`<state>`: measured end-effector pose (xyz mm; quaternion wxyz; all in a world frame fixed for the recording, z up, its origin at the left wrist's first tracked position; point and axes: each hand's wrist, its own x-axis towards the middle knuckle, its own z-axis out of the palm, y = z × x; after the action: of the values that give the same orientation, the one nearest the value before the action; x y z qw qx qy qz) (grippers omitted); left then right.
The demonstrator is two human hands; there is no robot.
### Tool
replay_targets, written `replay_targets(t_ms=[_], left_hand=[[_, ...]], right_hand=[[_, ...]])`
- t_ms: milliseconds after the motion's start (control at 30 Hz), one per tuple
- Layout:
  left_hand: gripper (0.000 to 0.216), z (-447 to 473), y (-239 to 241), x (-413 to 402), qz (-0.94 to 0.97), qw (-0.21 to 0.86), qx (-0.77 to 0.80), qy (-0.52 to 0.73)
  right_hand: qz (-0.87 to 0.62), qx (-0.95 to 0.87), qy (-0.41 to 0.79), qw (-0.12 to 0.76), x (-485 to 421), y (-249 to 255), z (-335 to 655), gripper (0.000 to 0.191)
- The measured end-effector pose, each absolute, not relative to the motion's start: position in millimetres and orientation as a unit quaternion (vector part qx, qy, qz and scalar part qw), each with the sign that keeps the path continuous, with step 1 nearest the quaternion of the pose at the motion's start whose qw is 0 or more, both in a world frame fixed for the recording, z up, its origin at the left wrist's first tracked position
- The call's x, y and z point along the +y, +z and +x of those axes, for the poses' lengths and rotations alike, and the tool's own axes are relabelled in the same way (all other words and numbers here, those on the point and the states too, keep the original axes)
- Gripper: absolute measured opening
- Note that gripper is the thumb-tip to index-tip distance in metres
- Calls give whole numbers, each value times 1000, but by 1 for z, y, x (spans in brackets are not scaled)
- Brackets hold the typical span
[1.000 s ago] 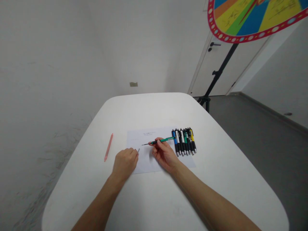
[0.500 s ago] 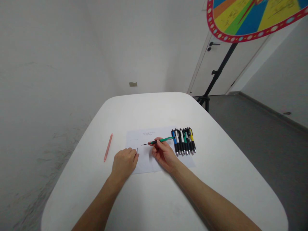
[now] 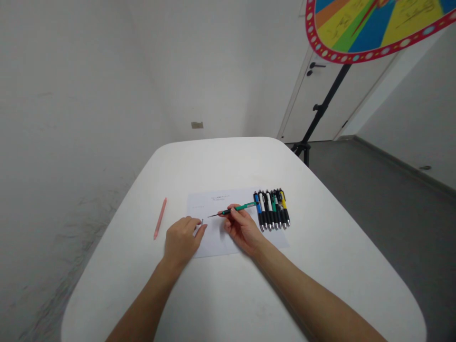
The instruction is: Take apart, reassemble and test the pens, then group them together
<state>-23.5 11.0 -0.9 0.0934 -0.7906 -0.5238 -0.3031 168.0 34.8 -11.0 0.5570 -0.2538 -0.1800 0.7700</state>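
Note:
My right hand point(image 3: 242, 228) pinches a green pen point(image 3: 239, 208) with its thin dark tip bared and pointing left, just above a sheet of white paper point(image 3: 228, 240). My left hand point(image 3: 182, 240) rests closed at the paper's left edge, its thumb and fingers pinching a small grey part point(image 3: 202, 222). The part is too small to name. A row of several click pens point(image 3: 272, 210) in blue, white, green, black and yellow lies on the paper's right side, close to my right hand.
A pink pen point(image 3: 160, 218) lies alone on the white table point(image 3: 221, 294), left of my left hand. A colourful prize wheel point(image 3: 370, 28) on a black stand point(image 3: 320, 111) stands beyond the table's far right corner, before a white door.
My left hand has loosened a little and the small grey part has tipped in its fingers. The green pen has edged slightly left and up. The arms stay put.

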Motion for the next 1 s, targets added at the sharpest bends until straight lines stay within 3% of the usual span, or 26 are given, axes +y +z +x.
replay_targets(t_ms=[233, 467, 733, 867, 1000], left_hand=[[14, -17, 7, 10, -762, -16, -489, -425], [11, -14, 9, 7, -728, -82, -493, -470], [16, -26, 3, 20, -518, -226, -552, -614], [16, -34, 0, 25, -451, -224, -559, -658], [13, -31, 0, 19, -518, -126, -583, -613]], right_hand=[[-257, -224, 776, 531, 32, -5, 168, 34], [-256, -227, 777, 529, 32, -5, 169, 28], [-251, -190, 779, 542, 34, -9, 169, 23], [-253, -189, 779, 542, 33, -8, 169, 23], [-256, -188, 778, 542, 34, -8, 169, 23]])
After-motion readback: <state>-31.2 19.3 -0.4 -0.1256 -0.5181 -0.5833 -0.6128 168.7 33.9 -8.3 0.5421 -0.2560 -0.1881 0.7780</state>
